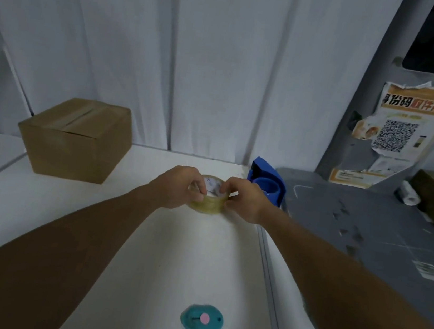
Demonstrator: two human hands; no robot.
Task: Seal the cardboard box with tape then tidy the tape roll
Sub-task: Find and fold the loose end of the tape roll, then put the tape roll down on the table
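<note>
Cardboard box (75, 139) far-left | both hands' grip holds tape roll (206, 204) | blue dispenser (267, 180) just right | teal cutter (201, 319) near

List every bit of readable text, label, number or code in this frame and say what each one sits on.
"身份码取件指引" in black and red: header of the orange poster on the grey panel; the first character is cut off.
QR code: on the same poster, no readable characters.
Small print on the lower notice: too blurred.
Label inside the tape roll core: too small.
Cardboard box, teal cutter, blue dispenser: no visible text.
</note>
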